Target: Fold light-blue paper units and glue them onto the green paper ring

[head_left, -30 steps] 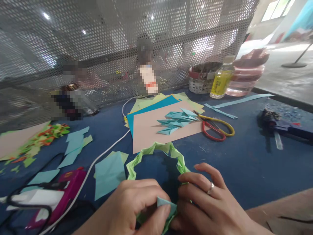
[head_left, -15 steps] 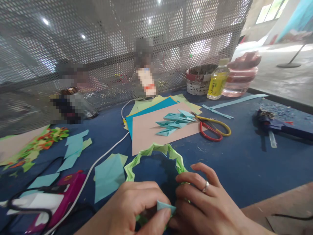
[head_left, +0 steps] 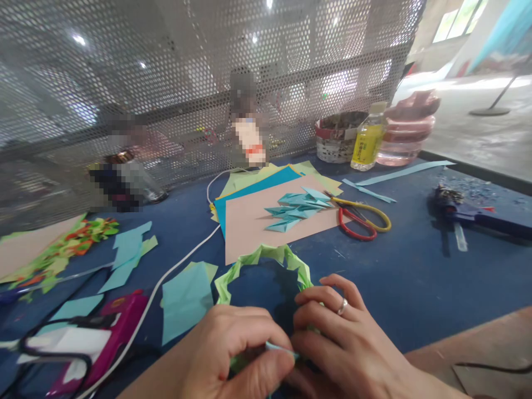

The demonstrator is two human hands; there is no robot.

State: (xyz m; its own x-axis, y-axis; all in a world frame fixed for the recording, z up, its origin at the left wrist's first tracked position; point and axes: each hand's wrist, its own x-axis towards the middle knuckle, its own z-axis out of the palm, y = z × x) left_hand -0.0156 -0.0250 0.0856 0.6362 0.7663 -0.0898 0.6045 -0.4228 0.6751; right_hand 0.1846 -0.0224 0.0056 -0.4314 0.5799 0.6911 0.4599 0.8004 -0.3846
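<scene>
A ring of folded green paper [head_left: 249, 257] stands on the blue table before me, its near part hidden by my hands. My left hand [head_left: 249, 352] is closed, thumb and forefinger pinching a small folded light blue paper piece [head_left: 280, 349] at the ring's near side. Curled over the right side of the ring, my right hand [head_left: 336, 332] grips it close to the blue piece, and its fingertips are partly hidden. Beyond the ring, several folded blue paper pieces [head_left: 293, 208] lie on a pale pink sheet [head_left: 245, 227]. Scissors with red and yellow handles [head_left: 359, 219] rest beside them.
A hot glue gun [head_left: 477, 213] lies at the right. A yellow-labelled bottle [head_left: 368, 138], a basket [head_left: 334, 147] and a pink container [head_left: 407, 133] stand at the back. Blue paper squares [head_left: 187, 302], a white cable [head_left: 178, 260] and a magenta power strip [head_left: 118, 332] occupy the left.
My left thumb and the blue piece have turned, so less of the piece shows. My right hand has shifted slightly left. A thin pale stick and something dark blue appear at the left.
</scene>
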